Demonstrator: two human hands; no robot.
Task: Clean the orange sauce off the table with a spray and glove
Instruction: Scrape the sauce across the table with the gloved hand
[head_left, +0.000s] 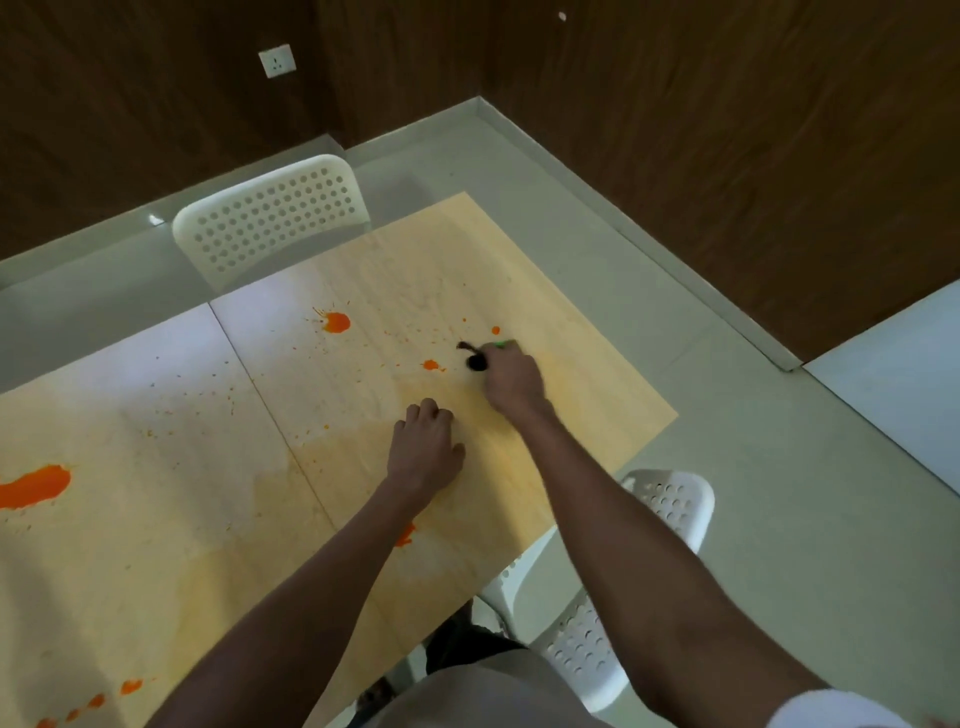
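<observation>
Orange sauce lies in blots on the pale wooden table (156, 519): a round blot (336, 322) at the far middle, a small one (430, 365) near my right hand, a long smear (34, 486) at the left edge. My right hand (511, 376) grips a spray bottle (475, 358), of which only the black nozzle and a bit of green show, pointed left toward the small blot. My left hand (426, 447) rests on the table with its fingers curled under, holding nothing that I can see. No glove is in view.
A white perforated chair (270, 213) stands at the table's far side, and another (670, 504) at the near right corner under my right arm. Brown panelled walls meet in a corner beyond. More orange drops (130, 686) mark the near left of the table.
</observation>
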